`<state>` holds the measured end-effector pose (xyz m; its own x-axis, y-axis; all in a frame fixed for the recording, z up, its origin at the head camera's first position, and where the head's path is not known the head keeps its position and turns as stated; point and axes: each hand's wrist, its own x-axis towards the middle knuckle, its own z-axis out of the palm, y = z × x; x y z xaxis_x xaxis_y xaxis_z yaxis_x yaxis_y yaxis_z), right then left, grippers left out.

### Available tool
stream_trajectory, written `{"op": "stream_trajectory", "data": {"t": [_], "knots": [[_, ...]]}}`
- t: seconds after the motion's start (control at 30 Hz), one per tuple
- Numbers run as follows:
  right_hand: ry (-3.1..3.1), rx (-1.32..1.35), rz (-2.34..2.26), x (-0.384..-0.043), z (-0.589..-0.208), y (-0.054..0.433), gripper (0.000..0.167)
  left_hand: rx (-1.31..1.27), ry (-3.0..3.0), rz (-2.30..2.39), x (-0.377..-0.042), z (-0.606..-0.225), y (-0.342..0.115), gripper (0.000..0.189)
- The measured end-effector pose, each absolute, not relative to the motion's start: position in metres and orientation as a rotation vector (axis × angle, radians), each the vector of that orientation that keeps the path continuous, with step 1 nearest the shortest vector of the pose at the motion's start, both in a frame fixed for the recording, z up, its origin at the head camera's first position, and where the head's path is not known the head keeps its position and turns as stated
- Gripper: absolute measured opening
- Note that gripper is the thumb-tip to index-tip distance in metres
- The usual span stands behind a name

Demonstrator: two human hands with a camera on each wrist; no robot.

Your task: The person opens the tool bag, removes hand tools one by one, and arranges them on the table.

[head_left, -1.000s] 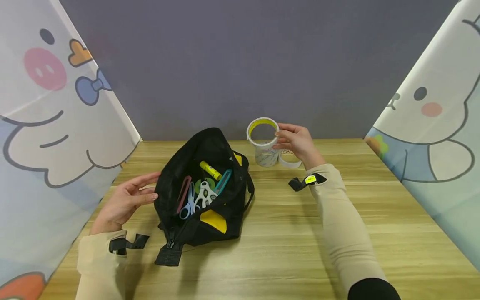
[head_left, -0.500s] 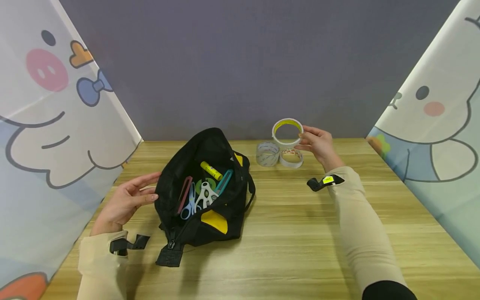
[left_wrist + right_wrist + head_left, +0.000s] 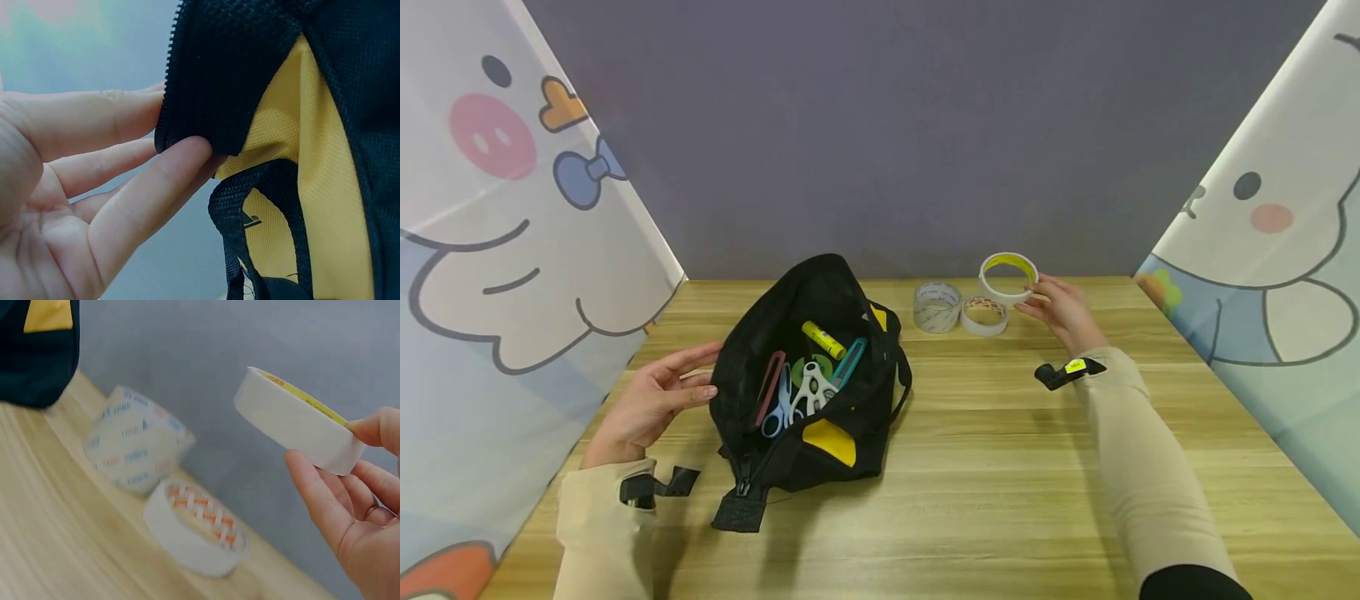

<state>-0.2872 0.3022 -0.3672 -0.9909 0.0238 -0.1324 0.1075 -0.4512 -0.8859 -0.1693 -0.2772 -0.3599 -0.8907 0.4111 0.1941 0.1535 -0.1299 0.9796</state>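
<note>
My right hand (image 3: 1062, 312) pinches a roll of white tape (image 3: 300, 422) by its near side, with the yellow inner core showing. The roll is held in the air, tilted, just right of two other rolls. One is a wide clear tape roll (image 3: 937, 307), the other a white roll (image 3: 195, 528) with an orange-patterned core; both stand on the table. At the left, my left hand (image 3: 655, 400) pinches the zippered edge of a black and yellow bag (image 3: 212, 75) between thumb and fingers. The bag's mouth gapes upward.
Inside the bag lie a yellow glue stick (image 3: 823, 340), white-handled scissors (image 3: 810, 390), blue scissors (image 3: 778, 410), a teal cutter (image 3: 848, 363) and a pink one (image 3: 768, 388). A grey partition (image 3: 880, 133) rises behind the wooden table (image 3: 970, 500), with printed cloth panels on both sides.
My right hand has carried the white tape roll rightward, past the clear roll and the other white roll, and lowered it slightly. The left hand and the bag stay in place.
</note>
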Motion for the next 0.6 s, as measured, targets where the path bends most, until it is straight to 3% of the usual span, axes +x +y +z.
{"op": "stream_trajectory", "data": {"t": [0.1, 0.23, 0.33, 0.6], "knots": [[1.593, 0.17, -2.661, -0.287, -0.378, 0.311, 0.018, 0.632, 1.96, 2.13, -0.169, -0.36, -0.277, 0.058], [1.535, 0.13, -2.737, -0.286, -0.393, 0.321, 0.035, 0.636, 1.961, 2.131, -0.168, -0.36, -0.278, 0.059], [1.464, 0.14, -2.776, -0.284, -0.402, 0.327, 0.035, 0.637, 1.966, 2.133, -0.168, -0.359, -0.277, 0.059], [1.328, 0.411, -2.81, -0.279, -0.421, 0.339, 0.014, 0.605, 1.989, 2.128, -0.167, -0.359, -0.277, 0.057]]}}
